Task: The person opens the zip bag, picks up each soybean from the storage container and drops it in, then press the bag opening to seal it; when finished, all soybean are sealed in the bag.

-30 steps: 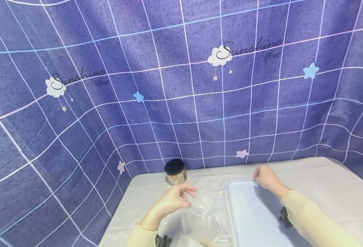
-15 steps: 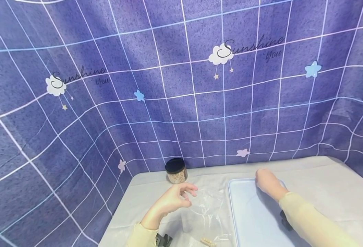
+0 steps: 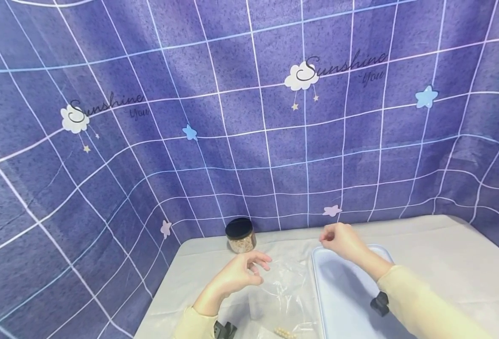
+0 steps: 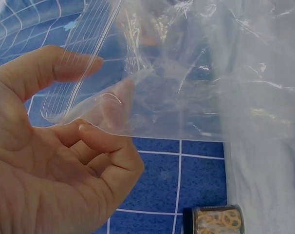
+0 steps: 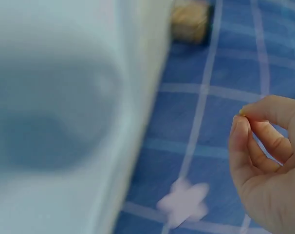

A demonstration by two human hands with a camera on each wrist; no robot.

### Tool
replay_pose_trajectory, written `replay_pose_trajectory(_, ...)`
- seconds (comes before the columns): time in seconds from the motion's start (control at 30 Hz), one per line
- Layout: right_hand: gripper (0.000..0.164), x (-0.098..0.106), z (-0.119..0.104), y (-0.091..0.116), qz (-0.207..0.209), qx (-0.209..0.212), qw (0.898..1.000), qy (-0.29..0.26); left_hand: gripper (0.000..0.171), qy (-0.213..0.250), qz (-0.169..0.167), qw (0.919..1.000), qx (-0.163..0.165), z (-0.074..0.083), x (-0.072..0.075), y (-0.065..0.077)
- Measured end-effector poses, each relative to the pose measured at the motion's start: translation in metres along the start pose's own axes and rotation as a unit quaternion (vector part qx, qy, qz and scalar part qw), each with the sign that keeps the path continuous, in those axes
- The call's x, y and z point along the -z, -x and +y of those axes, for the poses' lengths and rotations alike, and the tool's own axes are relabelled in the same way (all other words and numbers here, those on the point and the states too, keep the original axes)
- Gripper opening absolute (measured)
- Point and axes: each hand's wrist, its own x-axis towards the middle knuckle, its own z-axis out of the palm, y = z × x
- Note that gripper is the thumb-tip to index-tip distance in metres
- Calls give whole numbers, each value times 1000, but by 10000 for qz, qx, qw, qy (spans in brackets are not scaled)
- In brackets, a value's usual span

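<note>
Fingers (image 5: 239, 139) of the right hand (image 3: 344, 242) meet at the tips, pinching a tiny yellowish piece (image 5: 242, 113); this hand points toward 10 o'clock above the far edge of a blue tray (image 3: 338, 306), its arm entering from 4 o'clock. The left hand (image 3: 234, 275), arm from 7 o'clock, has its thumb parted from its curled fingers, gripping a clear bag (image 4: 196, 97) that spreads toward 4 o'clock. Pale beads (image 3: 284, 333) lie at the bag's 6 o'clock end. A black-lidded jar (image 3: 241, 243) stands on the desk (image 3: 431, 245), 12 o'clock from the left hand.
</note>
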Motion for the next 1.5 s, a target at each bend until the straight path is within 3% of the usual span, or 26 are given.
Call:
replay_pose_trajectory(0.2,13,-8,-59,0,-407,505,9940,-878,53,-12,19,10000,31,1,-1,-1)
replay_pose_trajectory(0.33,14,-17,-84,5,-786,871,9878,-1025,53,-6,9,10000,51,2,-3,-2)
replay_pose_trajectory(0.5,16,-27,-96,12,-908,1147,9872,-642,53,31,-3,10000,32,3,-4,-3)
replay_pose_trajectory(0.7,15,-31,-95,15,-886,1236,9867,-580,52,71,-2,10000,36,1,-4,-1)
replay_pose_trajectory(0.87,11,-12,-72,9,-314,673,9970,-235,51,25,3,10000,-26,1,-3,0)
replay_pose_trajectory(1.07,7,12,0,6,200,-269,9987,381,51,21,4,10000,-70,1,-2,1)
replay_pose_trajectory(1.3,10,33,80,23,37,-1334,9853,1065,51,23,3,10000,-77,2,-2,2)
replay_pose_trajectory(1.4,10,38,97,29,-124,-1659,9769,1345,51,23,7,10000,-83,3,-2,2)
replay_pose_trajectory(1.5,7,40,104,33,-279,-1714,9725,1553,51,14,3,10000,-91,3,-2,2)
